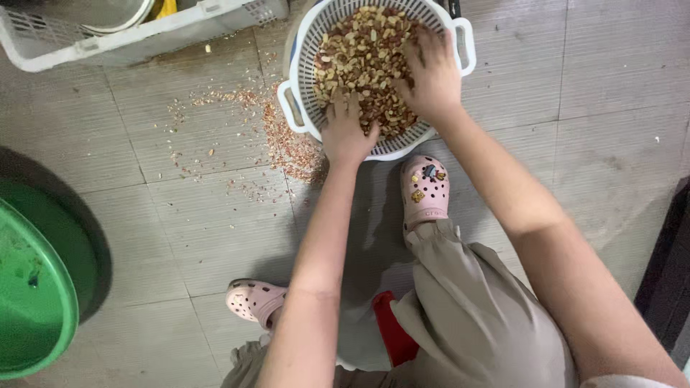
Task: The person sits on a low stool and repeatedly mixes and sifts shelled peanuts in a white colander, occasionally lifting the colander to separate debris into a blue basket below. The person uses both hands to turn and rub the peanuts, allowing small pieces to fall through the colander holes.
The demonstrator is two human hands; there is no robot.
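Left hand and right hand, fingers spread wide, press into peanuts filling the white colander

White plastic colander, matt ribbed floor tiles

The round slotted plastic colander is white, and the shelled peanuts in it are mixed tan and reddish brown. Reddish-pink skin flakes speckle the grey ribbed floor tiles. The perforated clogs are pale pink, the round plastic basin bright green.
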